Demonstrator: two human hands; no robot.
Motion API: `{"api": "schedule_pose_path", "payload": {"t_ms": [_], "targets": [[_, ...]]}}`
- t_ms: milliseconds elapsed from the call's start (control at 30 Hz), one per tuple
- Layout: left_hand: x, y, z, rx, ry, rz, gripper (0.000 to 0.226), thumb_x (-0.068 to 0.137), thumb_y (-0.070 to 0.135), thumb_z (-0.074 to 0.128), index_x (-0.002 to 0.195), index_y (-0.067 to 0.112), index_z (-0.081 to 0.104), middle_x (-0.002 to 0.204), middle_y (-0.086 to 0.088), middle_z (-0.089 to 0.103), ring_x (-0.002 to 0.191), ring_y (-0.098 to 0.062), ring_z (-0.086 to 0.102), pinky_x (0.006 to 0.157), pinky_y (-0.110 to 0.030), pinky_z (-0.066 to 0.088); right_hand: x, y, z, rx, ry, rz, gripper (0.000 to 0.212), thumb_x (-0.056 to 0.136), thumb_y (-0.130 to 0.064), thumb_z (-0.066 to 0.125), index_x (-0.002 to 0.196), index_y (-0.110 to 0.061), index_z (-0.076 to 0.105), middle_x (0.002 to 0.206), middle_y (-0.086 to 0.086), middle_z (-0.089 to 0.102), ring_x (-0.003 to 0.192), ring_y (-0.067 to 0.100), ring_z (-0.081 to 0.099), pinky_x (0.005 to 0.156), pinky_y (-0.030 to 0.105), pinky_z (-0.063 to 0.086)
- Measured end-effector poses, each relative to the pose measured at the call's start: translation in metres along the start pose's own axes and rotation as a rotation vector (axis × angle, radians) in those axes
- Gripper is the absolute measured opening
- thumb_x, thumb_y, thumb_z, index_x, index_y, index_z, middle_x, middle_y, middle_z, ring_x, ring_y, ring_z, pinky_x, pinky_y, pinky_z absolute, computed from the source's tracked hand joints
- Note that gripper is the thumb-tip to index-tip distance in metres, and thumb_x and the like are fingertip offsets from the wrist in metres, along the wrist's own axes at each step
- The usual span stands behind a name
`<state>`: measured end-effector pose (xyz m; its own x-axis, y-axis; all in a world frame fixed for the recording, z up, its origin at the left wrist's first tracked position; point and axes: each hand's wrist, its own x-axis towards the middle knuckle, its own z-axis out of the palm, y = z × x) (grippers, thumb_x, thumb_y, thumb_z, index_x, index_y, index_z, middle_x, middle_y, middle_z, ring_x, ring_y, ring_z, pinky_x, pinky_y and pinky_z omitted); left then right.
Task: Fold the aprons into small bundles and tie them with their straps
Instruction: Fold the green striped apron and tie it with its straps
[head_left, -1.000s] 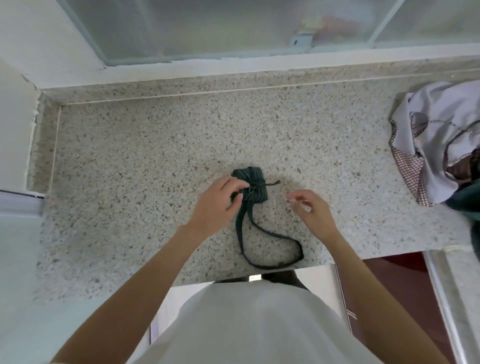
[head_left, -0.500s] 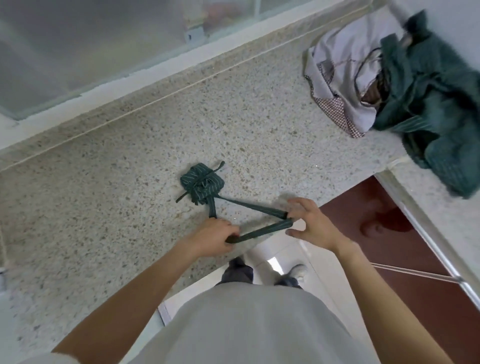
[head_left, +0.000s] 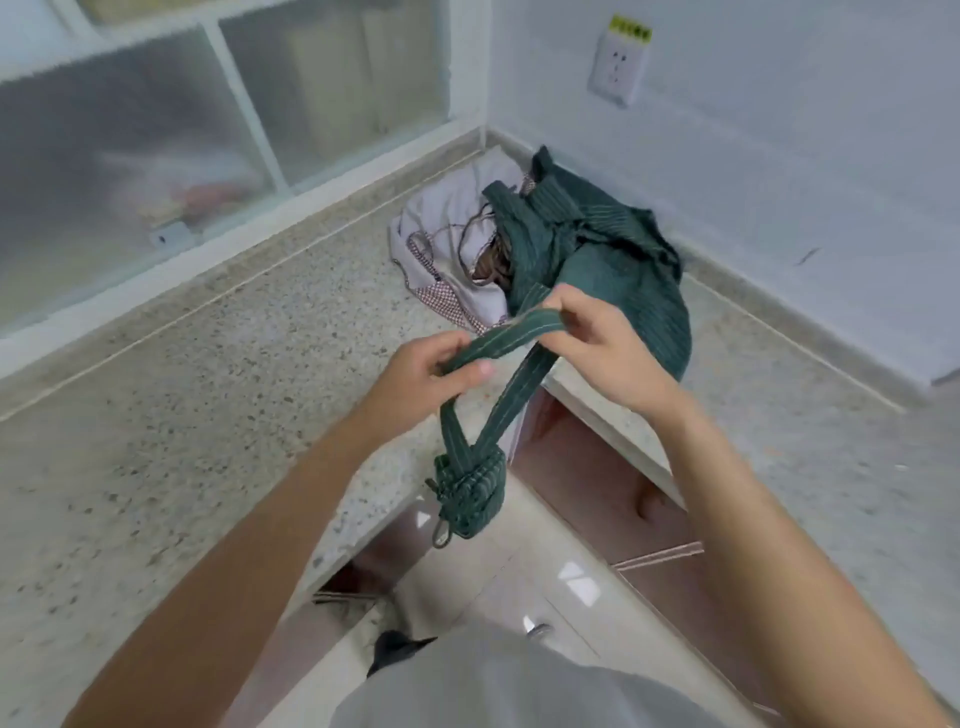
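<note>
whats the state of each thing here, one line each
green bundle: folded, tied, hanging off the counter by its strap
strap: stretched between both hands
left hand: pinching strap
right hand: gripping strap
green apron: unfolded, heaped
white apron: unfolded, crumpled

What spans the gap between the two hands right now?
In the head view, a dark green striped strap stretches from left hand to right hand; its loop carries the small tied green apron bundle hanging below.

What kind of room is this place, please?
Probably a kitchen or utility room: a speckled stone counter meets in a corner, with frosted sliding windows behind it, a wall socket, and reddish cabinet doors below.
</note>
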<state>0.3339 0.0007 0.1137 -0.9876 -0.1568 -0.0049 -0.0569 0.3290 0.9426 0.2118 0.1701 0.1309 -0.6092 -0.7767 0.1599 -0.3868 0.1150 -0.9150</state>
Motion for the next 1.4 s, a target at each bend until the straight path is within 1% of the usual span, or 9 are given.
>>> {"api": "schedule_pose_path", "payload": {"t_ms": [100,233,467,600,733,933,1133,1267,1400], "targets": [[0.034,0.051,0.038,-0.149,-0.081,0.116,0.010,0.084,0.030,0.060,0.079,0.022,0.062,0.069,0.006,0.056,0.070,-0.009,0.055,0.075,-0.023,0.044,-0.011,-0.006,-0.062,0.042,0.070,0.011,0.020,0.085,-0.028,0.061,0.085,-0.013,0.049,0.075,0.004,0.062,0.074,0.028,0.059,0.077,0.050,0.044],[0.091,0.113,0.073,-0.341,-0.186,0.203,0.031,0.073,0.032,0.062,0.097,0.015,0.056,0.073,0.013,0.061,0.069,-0.006,0.057,0.073,-0.019,0.048,-0.023,-0.024,-0.147,0.186,0.143,0.014,0.028,0.077,-0.013,0.068,0.091,-0.018,0.044,0.072,0.007,0.045,0.069,0.015,0.047,0.068,0.022,0.040],[0.207,0.190,0.114,-0.174,-0.237,0.357,0.049,0.070,0.011,0.077,0.105,0.030,0.048,0.095,0.002,0.058,0.089,-0.009,0.057,0.085,-0.018,0.043,-0.015,-0.041,-0.278,0.070,0.334,0.020,0.034,0.081,0.007,0.062,0.098,-0.019,0.049,0.077,-0.003,0.053,0.078,0.018,0.048,0.080,0.026,0.041],[0.272,0.229,0.133,0.057,-0.118,0.531,0.038,0.081,0.008,0.069,0.094,0.032,0.042,0.089,0.009,0.053,0.078,-0.006,0.050,0.075,-0.014,0.041,0.014,-0.042,-0.331,-0.008,0.549,0.045,0.019,0.084,-0.005,0.065,0.088,-0.019,0.054,0.075,-0.003,0.052,0.076,0.015,0.052,0.084,0.045,0.049],[0.333,0.255,0.143,0.179,-0.011,0.694,0.022,0.086,0.021,0.063,0.085,0.033,0.045,0.086,0.013,0.053,0.070,-0.009,0.049,0.063,-0.021,0.040,0.045,-0.043,-0.368,-0.259,0.769,-0.021,0.012,0.082,-0.016,0.068,0.080,-0.021,0.057,0.079,-0.002,0.062,0.073,0.015,0.062,0.080,0.039,0.053],[0.410,0.297,0.140,0.111,0.091,0.822,0.013,0.089,0.026,0.059,0.089,0.028,0.047,0.090,0.014,0.058,0.073,-0.011,0.061,0.071,-0.029,0.048,0.098,-0.057,-0.410,-0.496,1.069,-0.168,0.008,0.081,-0.023,0.069,0.085,-0.020,0.062,0.080,-0.015,0.064,0.073,0.000,0.064,0.071,0.023,0.049],[0.484,0.346,0.144,-0.041,0.183,0.950,0.010,0.086,0.016,0.062,0.085,0.022,0.055,0.099,0.010,0.062,0.086,-0.001,0.059,0.074,-0.024,0.052,0.149,-0.071,-0.454,-0.778,1.424,-0.209,0.013,0.084,-0.028,0.062,0.094,-0.021,0.061,0.077,-0.012,0.063,0.063,0.005,0.059,0.064,0.030,0.048],[0.516,0.370,0.153,-0.080,0.233,1.000,0.009,0.087,0.017,0.060,0.086,0.021,0.053,0.080,0.017,0.058,0.078,0.003,0.056,0.070,-0.018,0.047,0.166,-0.081,-0.479,-0.876,1.512,-0.224,0.007,0.082,-0.024,0.059,0.085,-0.018,0.062,0.078,-0.010,0.065,0.061,0.002,0.055,0.060,0.029,0.044],[0.539,0.372,0.161,0.032,0.310,0.992,0.005,0.084,0.019,0.061,0.086,0.020,0.057,0.076,0.015,0.059,0.068,-0.001,0.056,0.064,-0.020,0.046,0.173,-0.076,-0.499,-1.098,1.443,-0.136,0.007,0.078,-0.017,0.054,0.080,-0.015,0.061,0.075,-0.004,0.063,0.065,0.016,0.058,0.054,0.034,0.045]]}}
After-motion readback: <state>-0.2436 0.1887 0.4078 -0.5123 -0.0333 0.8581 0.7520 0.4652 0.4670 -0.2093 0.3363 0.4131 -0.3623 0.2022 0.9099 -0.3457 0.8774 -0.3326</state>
